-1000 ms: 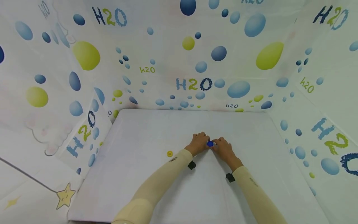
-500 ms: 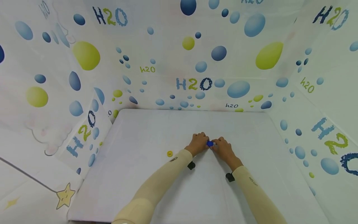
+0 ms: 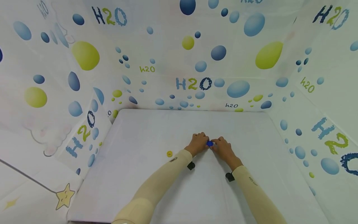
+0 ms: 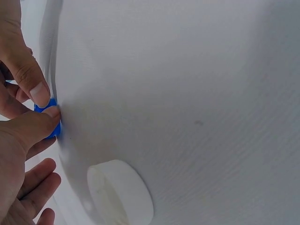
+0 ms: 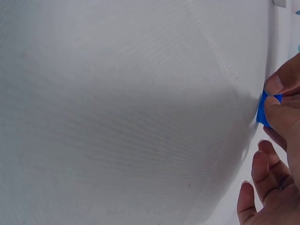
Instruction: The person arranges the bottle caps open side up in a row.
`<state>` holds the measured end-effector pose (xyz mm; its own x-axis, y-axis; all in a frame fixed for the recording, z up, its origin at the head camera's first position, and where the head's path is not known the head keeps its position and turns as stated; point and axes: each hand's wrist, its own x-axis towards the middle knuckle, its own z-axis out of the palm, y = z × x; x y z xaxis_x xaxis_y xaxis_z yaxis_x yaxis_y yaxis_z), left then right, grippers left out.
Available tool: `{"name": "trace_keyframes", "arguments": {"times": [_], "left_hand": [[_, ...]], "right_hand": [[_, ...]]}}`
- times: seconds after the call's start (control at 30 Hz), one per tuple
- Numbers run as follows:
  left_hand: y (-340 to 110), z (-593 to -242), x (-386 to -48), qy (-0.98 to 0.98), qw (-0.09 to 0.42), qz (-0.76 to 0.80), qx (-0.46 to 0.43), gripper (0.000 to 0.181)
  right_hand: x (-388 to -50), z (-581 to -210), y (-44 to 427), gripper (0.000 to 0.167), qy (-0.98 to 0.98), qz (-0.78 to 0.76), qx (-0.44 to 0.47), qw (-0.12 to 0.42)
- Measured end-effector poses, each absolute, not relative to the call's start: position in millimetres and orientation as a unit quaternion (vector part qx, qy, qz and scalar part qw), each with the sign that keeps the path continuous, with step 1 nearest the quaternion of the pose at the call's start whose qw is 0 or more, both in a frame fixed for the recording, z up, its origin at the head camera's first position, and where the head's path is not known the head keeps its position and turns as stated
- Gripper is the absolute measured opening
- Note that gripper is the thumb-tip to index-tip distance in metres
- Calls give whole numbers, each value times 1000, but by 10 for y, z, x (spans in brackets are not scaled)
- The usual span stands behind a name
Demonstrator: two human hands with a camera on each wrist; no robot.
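Note:
A small blue piece (image 3: 209, 143) is held between both hands, low over the white table; its exact kind cannot be told. My left hand (image 3: 198, 144) pinches its left side between thumb and finger. On the other side, my right hand (image 3: 223, 148) pinches it the same way. In the left wrist view, the blue piece (image 4: 55, 129) is partly covered by the fingertips of both hands. The right wrist view shows a flat-sided blue piece (image 5: 264, 116) below two thumb tips, while the lower fingers (image 5: 262, 176) of the right hand stay off it.
A small yellow ring (image 3: 169, 154) lies on the white table (image 3: 139, 174), left of the left hand. A whitish ring (image 4: 133, 192) shows low in the left wrist view; it may be the same thing. Patterned sheets (image 3: 156, 90) surround the table at back and sides.
Both hands stay in nearly the same place. The blue piece looks slightly wider half a second ago and rounder now, as the fingers work on it.

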<state>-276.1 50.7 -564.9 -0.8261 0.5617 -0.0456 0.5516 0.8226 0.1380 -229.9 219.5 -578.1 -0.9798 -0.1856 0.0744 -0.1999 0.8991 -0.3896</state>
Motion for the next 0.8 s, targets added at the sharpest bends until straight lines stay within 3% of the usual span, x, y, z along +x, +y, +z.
{"name": "trace_keyframes", "arguments": {"times": [0.47, 0.8], "left_hand": [[445, -5582, -2700, 951, 42, 78, 295, 35], [300, -5514, -2585, 945, 56, 120, 299, 33]], "right_hand": [[-2290, -5736, 2192, 35, -971, 216, 105, 0], [-2215, -5616, 2196, 30, -962, 239, 122, -45]]}}
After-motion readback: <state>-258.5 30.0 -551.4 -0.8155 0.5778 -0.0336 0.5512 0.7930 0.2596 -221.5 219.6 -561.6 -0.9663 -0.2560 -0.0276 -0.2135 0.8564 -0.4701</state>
